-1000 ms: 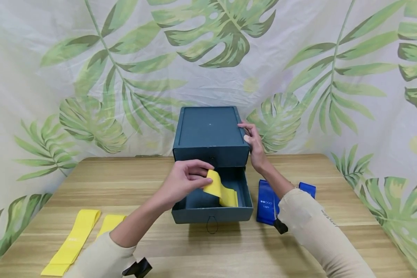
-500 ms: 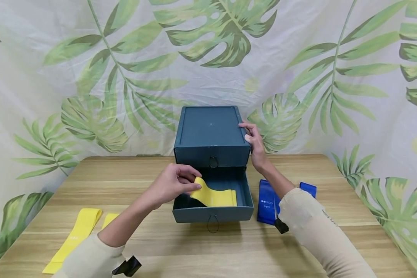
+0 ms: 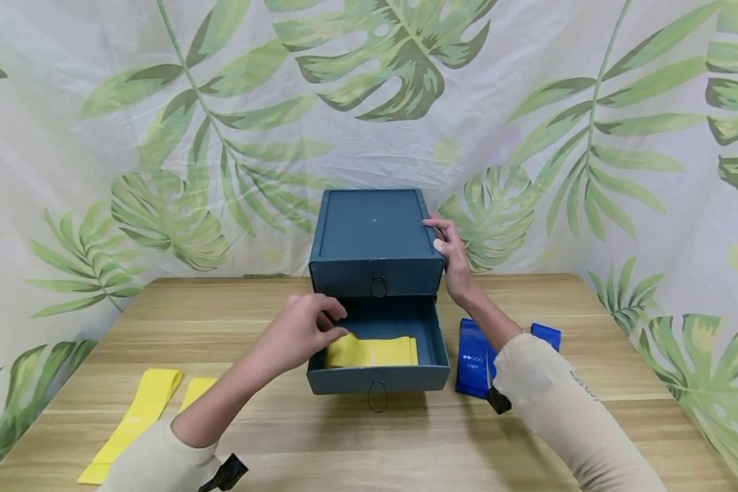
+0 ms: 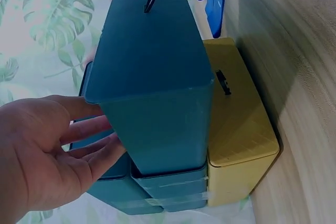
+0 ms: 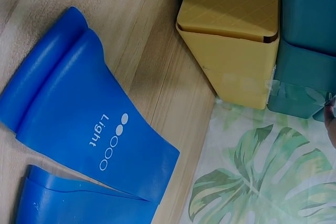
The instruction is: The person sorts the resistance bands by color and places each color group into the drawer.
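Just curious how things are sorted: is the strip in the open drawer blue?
No, the strip lying in the open drawer is yellow.

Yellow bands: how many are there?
3: one band in the open drawer, a second band on the table, a third band beside it, partly behind an arm. More may be hidden.

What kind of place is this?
Probably an indoor spot set up for tabletop work: there's a wooden table with a drawer box on it, and a wrinkled leaf-patterned cloth behind.

The drawer box (image 3: 374,229) looks matt plastic, the blue bands (image 5: 100,119) smooth rubber, the table (image 3: 369,444) grained wood.
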Demonstrator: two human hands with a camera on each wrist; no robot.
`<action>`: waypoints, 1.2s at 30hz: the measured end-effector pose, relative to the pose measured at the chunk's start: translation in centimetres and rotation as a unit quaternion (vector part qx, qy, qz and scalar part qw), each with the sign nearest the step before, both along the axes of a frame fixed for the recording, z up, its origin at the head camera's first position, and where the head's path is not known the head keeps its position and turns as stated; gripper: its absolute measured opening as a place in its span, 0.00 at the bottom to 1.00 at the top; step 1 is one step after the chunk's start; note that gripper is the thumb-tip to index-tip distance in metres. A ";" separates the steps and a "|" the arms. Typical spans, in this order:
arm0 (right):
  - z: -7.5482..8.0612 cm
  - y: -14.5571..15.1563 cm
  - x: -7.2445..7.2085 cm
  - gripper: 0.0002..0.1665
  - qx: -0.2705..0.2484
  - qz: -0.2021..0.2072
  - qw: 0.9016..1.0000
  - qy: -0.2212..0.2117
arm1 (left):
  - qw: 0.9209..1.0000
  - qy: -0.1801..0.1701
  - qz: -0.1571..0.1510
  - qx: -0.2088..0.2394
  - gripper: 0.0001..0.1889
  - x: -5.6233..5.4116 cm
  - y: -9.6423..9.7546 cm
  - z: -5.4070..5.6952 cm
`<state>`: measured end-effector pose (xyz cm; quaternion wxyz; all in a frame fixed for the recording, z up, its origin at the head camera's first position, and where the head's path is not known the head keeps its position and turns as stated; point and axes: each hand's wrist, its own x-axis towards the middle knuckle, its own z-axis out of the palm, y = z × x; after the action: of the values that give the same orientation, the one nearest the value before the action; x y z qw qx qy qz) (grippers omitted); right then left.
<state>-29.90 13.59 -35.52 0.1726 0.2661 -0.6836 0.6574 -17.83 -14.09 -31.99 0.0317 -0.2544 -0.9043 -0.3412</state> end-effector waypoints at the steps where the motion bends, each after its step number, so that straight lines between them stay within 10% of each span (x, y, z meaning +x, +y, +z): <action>1: 0.0 0.0 0.0 0.33 -0.001 0.001 1.000 0.001 | 1.000 0.017 -0.003 -0.009 0.08 0.1 0.0 0.0; 8: -0.2 0.0 -0.2 0.33 -0.012 0.008 1.000 0.011 | 0.994 0.083 -0.041 0.050 0.08 0.0 -2.0 0.0; 14: -0.3 0.0 -0.4 0.33 -0.011 0.006 1.000 0.010 | 0.991 0.094 -0.013 0.095 0.08 -0.7 -5.2 0.0; 36: -0.2 0.0 -0.3 0.33 -0.015 0.008 1.000 0.004 | 0.997 -0.031 -0.035 -0.063 0.06 -3.5 -18.1 -6.3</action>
<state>-30.16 13.56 -35.70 0.1740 0.2717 -0.6710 0.6676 -21.32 -32.22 -38.24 -0.0247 -0.2771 -0.9151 -0.2918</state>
